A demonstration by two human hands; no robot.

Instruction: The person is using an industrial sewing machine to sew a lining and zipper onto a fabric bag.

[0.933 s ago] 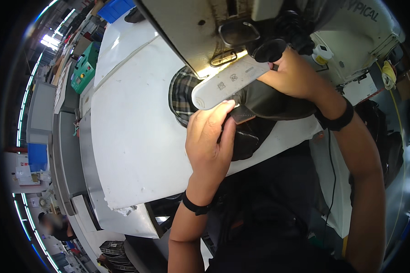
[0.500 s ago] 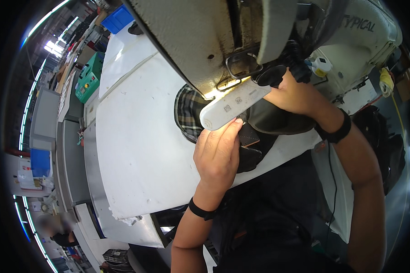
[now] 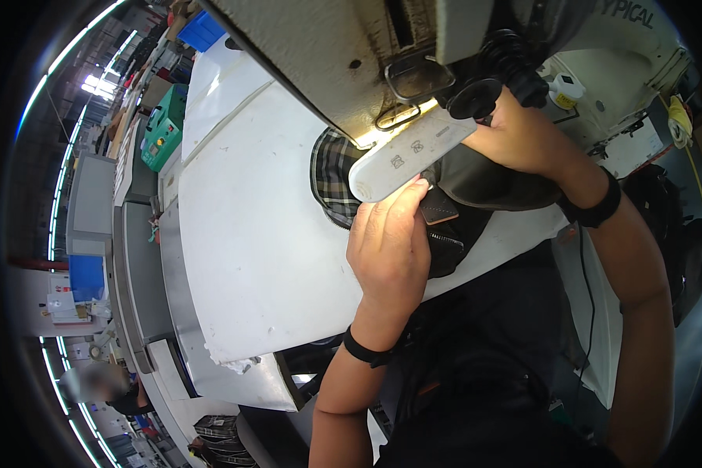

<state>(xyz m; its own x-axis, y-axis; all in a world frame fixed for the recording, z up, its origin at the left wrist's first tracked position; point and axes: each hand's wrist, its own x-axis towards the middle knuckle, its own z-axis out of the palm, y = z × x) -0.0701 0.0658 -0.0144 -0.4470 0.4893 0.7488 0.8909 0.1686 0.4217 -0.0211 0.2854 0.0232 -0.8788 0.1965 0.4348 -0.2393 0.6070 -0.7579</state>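
A dark bag point(image 3: 491, 182) with a plaid lining point(image 3: 333, 178) lies under the head of a sewing machine point(image 3: 320, 58). A leather-like tab point(image 3: 439, 209) and a metal zipper point(image 3: 446, 241) show on its near side. My left hand point(image 3: 388, 248) is closed on the bag's near edge, fingers together, fingertips close to a pale rounded bar point(image 3: 405, 160) on the machine. That bar and the machine head hide the needle area. My right hand point(image 3: 519, 140) grips the bag's right part beside a black knob point(image 3: 476, 99); most of its fingers are hidden.
The white tabletop point(image 3: 249, 234) extends left of the bag. A green box-shaped device point(image 3: 164, 129) and a blue bin point(image 3: 201, 31) stand beyond it. A small white bottle point(image 3: 565, 91) sits behind my right hand. Another person point(image 3: 129, 398) is far left.
The whole view has shifted slightly, so the machine and table appear farther right and higher. Both hands keep their hold, and the bag's near side has edged slightly toward the pale bar.
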